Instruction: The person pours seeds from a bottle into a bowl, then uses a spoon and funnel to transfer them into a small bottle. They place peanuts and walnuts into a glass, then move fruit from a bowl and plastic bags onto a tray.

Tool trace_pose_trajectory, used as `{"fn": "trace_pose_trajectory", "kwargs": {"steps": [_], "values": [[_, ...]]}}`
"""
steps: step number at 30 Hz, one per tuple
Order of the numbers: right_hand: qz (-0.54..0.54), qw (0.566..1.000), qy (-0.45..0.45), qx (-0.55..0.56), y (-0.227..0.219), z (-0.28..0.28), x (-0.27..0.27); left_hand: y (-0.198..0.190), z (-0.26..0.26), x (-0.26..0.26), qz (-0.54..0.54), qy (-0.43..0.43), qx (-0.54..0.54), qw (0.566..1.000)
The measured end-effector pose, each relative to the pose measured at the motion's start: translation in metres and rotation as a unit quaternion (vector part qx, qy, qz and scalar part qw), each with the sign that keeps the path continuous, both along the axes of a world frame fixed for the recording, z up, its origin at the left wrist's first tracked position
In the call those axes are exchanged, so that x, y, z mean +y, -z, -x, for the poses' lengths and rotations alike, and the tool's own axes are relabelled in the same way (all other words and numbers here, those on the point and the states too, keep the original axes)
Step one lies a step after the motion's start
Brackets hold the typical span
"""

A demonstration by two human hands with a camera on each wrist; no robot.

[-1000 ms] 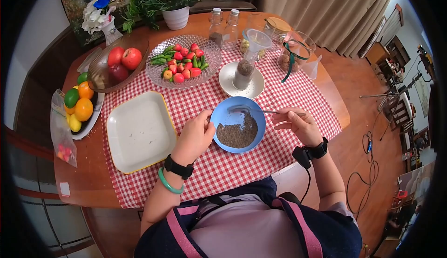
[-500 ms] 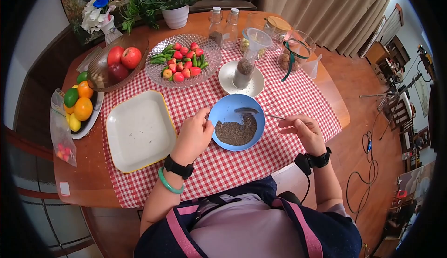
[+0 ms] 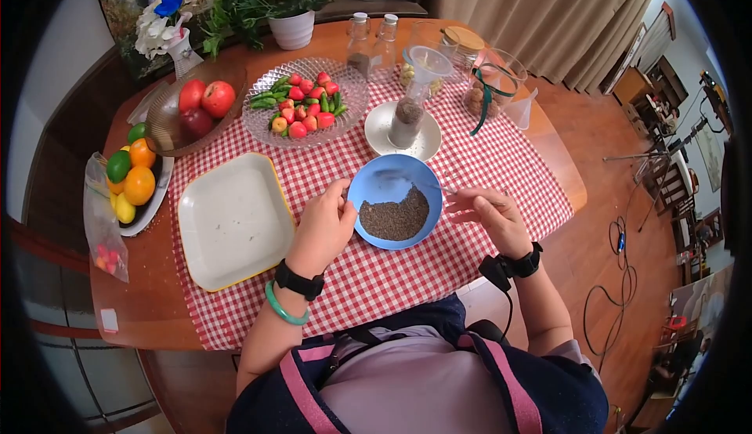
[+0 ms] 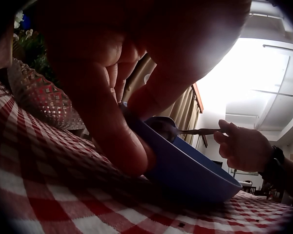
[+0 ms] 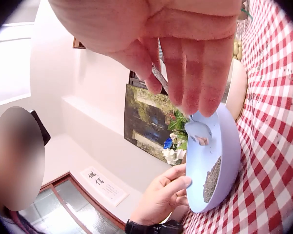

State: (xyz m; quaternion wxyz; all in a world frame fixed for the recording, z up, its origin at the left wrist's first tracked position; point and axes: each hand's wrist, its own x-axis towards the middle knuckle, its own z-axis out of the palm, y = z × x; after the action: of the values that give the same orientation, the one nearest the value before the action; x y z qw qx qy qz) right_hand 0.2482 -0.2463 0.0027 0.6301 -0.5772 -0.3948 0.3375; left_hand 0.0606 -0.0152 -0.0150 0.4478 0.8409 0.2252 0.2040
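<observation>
A blue bowl (image 3: 395,234) holding dark granular material stands tilted on the checked cloth. The left hand (image 3: 323,228) pinches its left rim; in the left wrist view the thumb and fingers straddle the edge of the bowl (image 4: 195,178). Between thumb and fingers the right hand (image 3: 492,216) holds a metal spoon, whose bowl (image 5: 198,130) is inside the blue bowl near the rim in the right wrist view. Behind stands a bottle (image 3: 405,124) of brown material, a funnel (image 3: 429,62) in its mouth, on a white plate (image 3: 377,128).
A white tray (image 3: 235,222) lies left of the bowl. Behind it are a glass dish (image 3: 258,124) of red fruit and green peppers, and a bowl of apples (image 3: 217,99). Stoppered bottles (image 3: 384,46), a ribboned jar (image 3: 475,103) and another funnel (image 3: 520,110) stand at the back.
The spoon and right hand moved right, then back left over the bowl. The bowl and left hand have shifted slightly left and up, along with a small shift of the whole view.
</observation>
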Motion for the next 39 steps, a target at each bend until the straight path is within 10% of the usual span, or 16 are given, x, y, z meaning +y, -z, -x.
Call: {"fn": "trace_pose_trajectory", "kwargs": {"steps": [17,39], "values": [[0.045,0.994,0.03,-0.09,-0.028,0.008,-0.017,0.002,0.002,0.003,0.013,-0.01,-0.004,1.0],[0.031,0.939,0.037,0.341,0.045,0.01,-0.002,0.006,0.001,0.005,0.023,-0.02,0.008,0.999]]}}
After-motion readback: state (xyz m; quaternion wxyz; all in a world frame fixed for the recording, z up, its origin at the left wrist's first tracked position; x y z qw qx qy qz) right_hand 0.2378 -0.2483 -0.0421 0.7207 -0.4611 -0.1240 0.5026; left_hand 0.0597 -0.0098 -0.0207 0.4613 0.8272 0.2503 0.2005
